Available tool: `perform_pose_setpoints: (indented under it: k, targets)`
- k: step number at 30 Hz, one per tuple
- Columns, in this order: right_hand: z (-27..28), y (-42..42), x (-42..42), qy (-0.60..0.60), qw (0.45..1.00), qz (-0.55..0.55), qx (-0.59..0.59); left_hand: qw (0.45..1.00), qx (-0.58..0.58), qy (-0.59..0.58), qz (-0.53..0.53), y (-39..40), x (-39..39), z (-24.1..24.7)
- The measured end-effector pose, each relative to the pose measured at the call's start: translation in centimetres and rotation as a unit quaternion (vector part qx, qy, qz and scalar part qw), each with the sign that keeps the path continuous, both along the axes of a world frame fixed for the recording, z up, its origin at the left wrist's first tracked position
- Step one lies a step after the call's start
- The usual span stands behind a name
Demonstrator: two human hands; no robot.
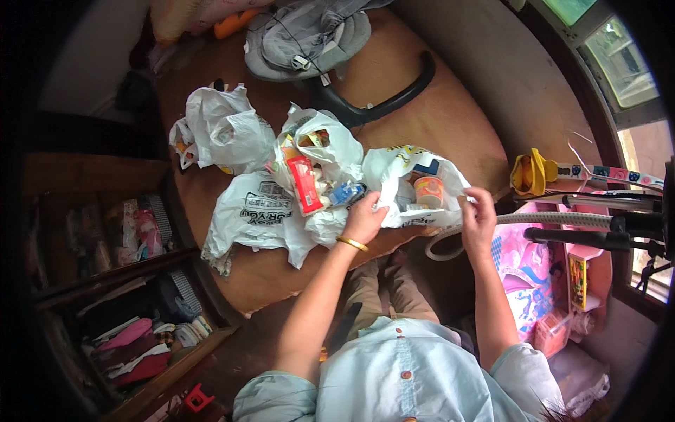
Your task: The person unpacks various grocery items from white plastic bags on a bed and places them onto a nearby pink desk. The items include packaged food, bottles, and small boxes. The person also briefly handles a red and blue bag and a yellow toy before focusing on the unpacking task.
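A white plastic shopping bag [379, 163] lies with its mouth spread between my two hands. My left hand [364, 215] pinches its near left rim, a gold-coloured bangle on the wrist. At the right edge, the fingers of my right hand [479, 211] are closed on the plastic. Inside the bag I see an orange-and-white paper cup [428, 191] and a dark blue item [427, 167]. Just left stands another white bag [343, 142], full of packets. A red packet [305, 184] and a blue packet [345, 193] lie at its front.
More white bags [203, 124] sit left on the brown bed-like surface [248, 285]. Behind is a grey mesh-covered item [311, 45] with a curved black tube [406, 92]. Right are a ribbed hose [559, 219] and a pink desk [522, 274]. Open drawers [211, 337] flank the left.
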State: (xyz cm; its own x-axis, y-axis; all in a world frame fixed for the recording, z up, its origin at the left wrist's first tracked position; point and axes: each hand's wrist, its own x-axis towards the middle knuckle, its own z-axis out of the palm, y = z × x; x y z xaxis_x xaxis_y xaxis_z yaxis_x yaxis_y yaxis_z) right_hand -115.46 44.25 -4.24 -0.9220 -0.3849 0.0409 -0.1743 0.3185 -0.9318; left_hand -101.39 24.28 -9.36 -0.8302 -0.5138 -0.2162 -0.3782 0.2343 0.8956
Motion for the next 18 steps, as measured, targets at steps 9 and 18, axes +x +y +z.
perform_pose_setpoints:
  k: [9,18]
  targets:
    - [-1.7,-5.7,3.5,-0.128,0.975,0.173,0.061,0.996,0.064,0.024,0.061,0.5,1.5,-1.8]
    - [-9.1,-3.9,2.7,-0.201,0.916,0.216,0.273,0.977,0.205,0.047,0.038,-0.2,3.5,-3.0]
